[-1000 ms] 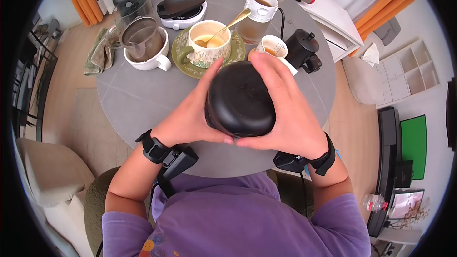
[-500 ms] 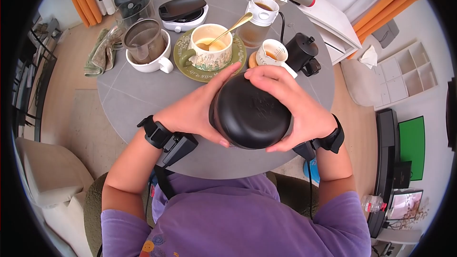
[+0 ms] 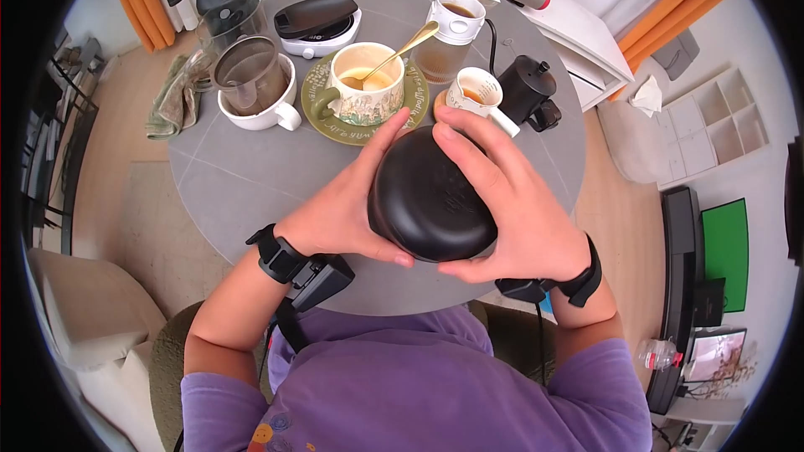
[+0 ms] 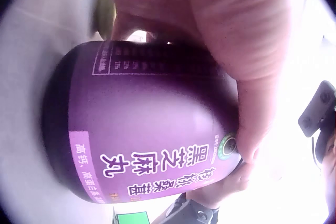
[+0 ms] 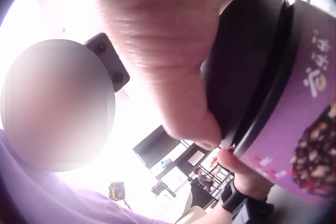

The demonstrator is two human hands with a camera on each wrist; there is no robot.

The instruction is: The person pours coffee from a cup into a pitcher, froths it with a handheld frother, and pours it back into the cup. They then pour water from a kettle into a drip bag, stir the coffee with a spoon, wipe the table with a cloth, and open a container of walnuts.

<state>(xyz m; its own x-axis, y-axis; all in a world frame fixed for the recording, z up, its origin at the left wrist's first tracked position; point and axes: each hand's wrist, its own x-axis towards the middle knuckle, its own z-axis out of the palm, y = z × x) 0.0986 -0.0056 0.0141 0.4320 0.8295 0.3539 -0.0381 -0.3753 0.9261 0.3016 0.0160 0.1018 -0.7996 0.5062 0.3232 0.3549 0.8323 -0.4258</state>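
Note:
A rounded black jar (image 3: 431,197) is held up over the near side of the table, between both hands. In the left wrist view its purple label (image 4: 142,113) carries white lettering, partly covered by the fingers. My left hand (image 3: 339,209) grips the jar from the left, with its thumb along the near side. My right hand (image 3: 536,226) grips it from the right, its fingers across the top and thumb at the near edge. In the right wrist view this hand holds the black lid (image 5: 239,61), and a narrow dark seam runs between lid and label.
Past the jar stand a patterned cup (image 3: 368,105) with a gold spoon on a green saucer (image 3: 322,121), a small white cup (image 3: 473,92), a black pot (image 3: 526,88), a glass with a white dripper (image 3: 456,25), a white mug (image 3: 285,113) holding a strainer, and a scale (image 3: 322,42).
The jar has shifted to the right and slightly nearer over the second, then a little back left. The right hand's wrist has swung outward and partly returned. Both hands keep hold throughout.

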